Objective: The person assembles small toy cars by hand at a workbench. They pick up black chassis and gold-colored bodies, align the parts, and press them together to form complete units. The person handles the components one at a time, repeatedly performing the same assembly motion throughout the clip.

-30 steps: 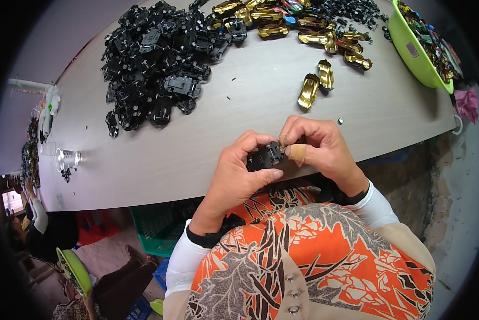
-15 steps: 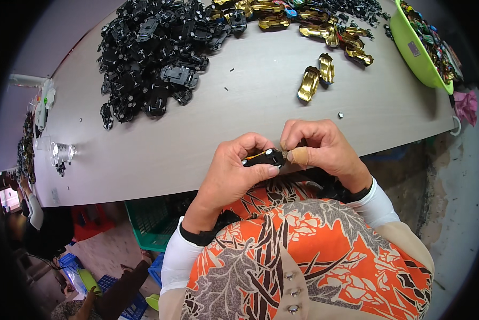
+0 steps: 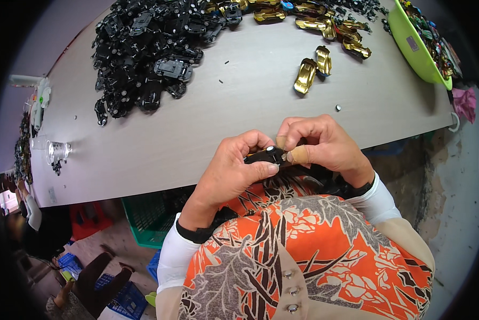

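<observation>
My left hand (image 3: 226, 170) grips a small toy car (image 3: 263, 156), dark underside and pale wheels showing, above the table's near edge. My right hand (image 3: 324, 146) is pinched at the car's right end, touching it. Tan tape wraps the right thumb and a fingertip. Whatever sits between those fingertips is too small to make out. Beyond the hands, two shiny gold toy cars (image 3: 305, 76) lie side by side on the table. A tiny round part (image 3: 338, 108) rests to the right of them.
A large heap of black toy cars (image 3: 138, 64) covers the far left of the table (image 3: 196, 128). More gold cars (image 3: 351, 48) lie at the back. A lime-green basin (image 3: 410, 40) of parts stands far right. A clear cup (image 3: 57, 152) sits at left; a green crate (image 3: 143, 224) is below.
The car has turned slightly, showing more of its dark underside. Both hands stay close together on it. The view has shifted a little, and a person at lower left has moved.
</observation>
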